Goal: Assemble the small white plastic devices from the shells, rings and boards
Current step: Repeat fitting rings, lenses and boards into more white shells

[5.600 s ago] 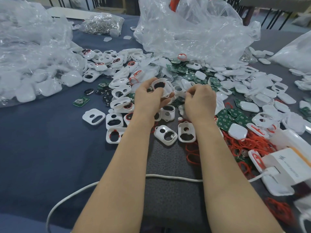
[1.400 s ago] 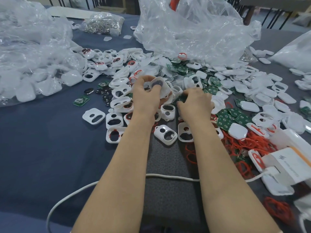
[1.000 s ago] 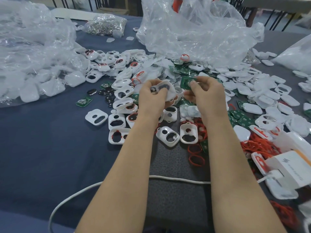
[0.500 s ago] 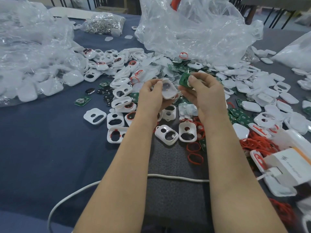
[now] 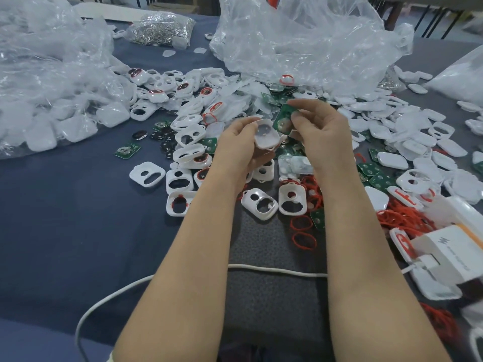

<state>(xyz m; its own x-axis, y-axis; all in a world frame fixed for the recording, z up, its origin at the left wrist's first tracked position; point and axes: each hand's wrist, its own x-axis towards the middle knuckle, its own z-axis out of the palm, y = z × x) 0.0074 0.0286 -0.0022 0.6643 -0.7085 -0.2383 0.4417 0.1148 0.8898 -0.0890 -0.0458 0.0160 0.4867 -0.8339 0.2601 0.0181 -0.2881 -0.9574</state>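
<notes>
Left fingers (image 5: 246, 126) gripping white shell (image 5: 265, 135), right fingers (image 5: 301, 118) pinching green board (image 5: 282, 122); bag (image 5: 52, 74) holding shells (image 5: 39, 137)

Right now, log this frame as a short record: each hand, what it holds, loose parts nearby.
left hand: grips white shell, hollow side toward the camera
right hand: pinches green board beside the shell, not seated in it
loose parts: red rings and white frames on the table
background: clear plastic bags
stage: board not yet in shell
</notes>
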